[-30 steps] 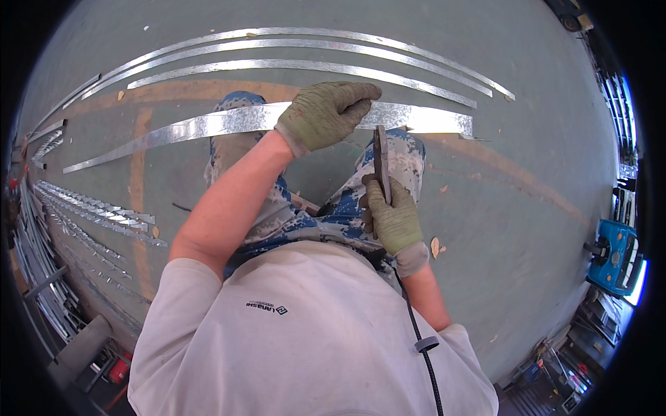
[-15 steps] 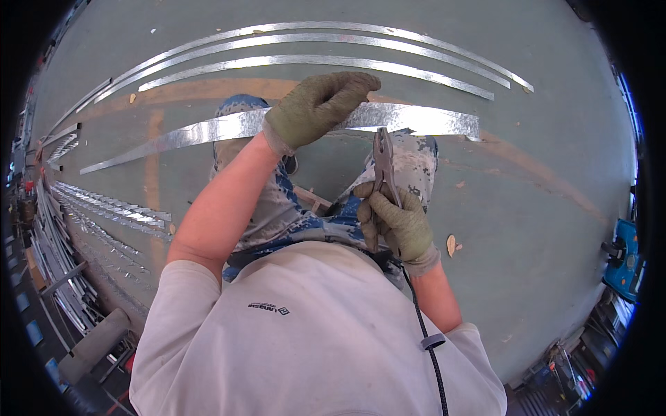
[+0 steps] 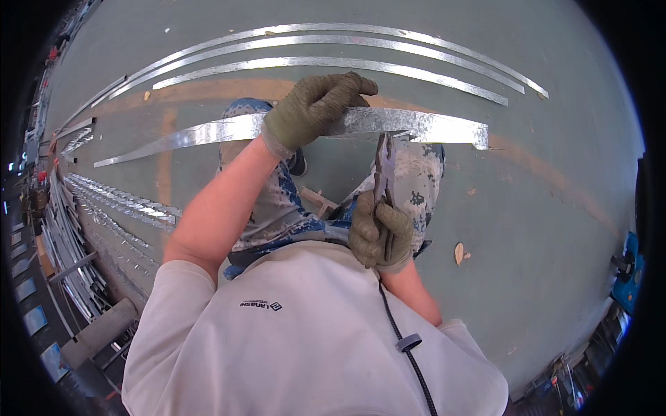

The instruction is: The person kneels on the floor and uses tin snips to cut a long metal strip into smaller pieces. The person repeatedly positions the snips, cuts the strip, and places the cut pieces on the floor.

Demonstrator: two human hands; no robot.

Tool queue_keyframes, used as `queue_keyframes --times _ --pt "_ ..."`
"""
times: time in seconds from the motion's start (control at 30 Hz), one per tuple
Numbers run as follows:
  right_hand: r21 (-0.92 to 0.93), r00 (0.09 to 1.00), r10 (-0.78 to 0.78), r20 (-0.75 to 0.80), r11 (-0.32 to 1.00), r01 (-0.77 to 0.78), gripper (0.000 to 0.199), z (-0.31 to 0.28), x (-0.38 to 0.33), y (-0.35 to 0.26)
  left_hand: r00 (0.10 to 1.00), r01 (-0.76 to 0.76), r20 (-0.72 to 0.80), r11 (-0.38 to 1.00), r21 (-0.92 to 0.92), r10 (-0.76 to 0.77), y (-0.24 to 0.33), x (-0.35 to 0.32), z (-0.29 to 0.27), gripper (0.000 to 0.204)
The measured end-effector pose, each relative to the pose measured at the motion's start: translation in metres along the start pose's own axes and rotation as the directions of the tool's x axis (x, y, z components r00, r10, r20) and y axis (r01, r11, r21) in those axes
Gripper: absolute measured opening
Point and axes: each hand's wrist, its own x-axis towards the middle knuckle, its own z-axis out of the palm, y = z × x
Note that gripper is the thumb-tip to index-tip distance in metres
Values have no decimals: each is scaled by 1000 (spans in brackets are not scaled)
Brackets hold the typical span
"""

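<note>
A long, shiny metal strip (image 3: 430, 126) lies across in front of my knees, with a notched lower edge near its right part. My left hand (image 3: 316, 107), in an olive glove, is closed over the strip left of that notch; its fingers curl over the far edge and the fingertips are partly hidden. My right hand (image 3: 378, 232), gloved alike, is wrapped round the handles of metal pliers (image 3: 385, 170). The plier jaws point away from me and sit at the strip's near edge by the notch; whether they bite the metal I cannot tell.
Several similar strips (image 3: 333, 62) lie on the green floor beyond. Shorter jagged metal pieces (image 3: 125, 197) and a stack of long profiles (image 3: 69, 243) lie at the left. A blue object (image 3: 626, 274) stands at the far right. A dry leaf (image 3: 458, 254) lies near my right knee.
My right hand has moved slightly left and turned, bringing the pliers more upright, with both handles now gathered in the palm. My left hand stays over the strip.
</note>
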Motion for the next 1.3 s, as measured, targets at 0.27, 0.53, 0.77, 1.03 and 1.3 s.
queue_keyframes --times 0.27,0.53,0.77,1.03,1.3 --pt "-312 993 -37 -116 950 -1 45 10 -1 -11 997 75 -7 992 105 -75 4 2 5 52" --pt "-432 980 -85 -178 902 -1 45 20 2 -1 995 91 -55 991 94 -86 -8 0 7 46" --pt "-515 945 -60 -322 849 -121 50 50 3 2 998 0 -69 1000 -24 -2 -6 -13 -2 42" --pt "-465 985 -20 -172 883 -63 46 58 9 9 984 -101 -91 900 425 153 5 -60 -54 78" --pt "-488 980 10 -199 866 -108 36 60 13 15 954 -27 -140 544 838 264 -53 -101 -98 84"
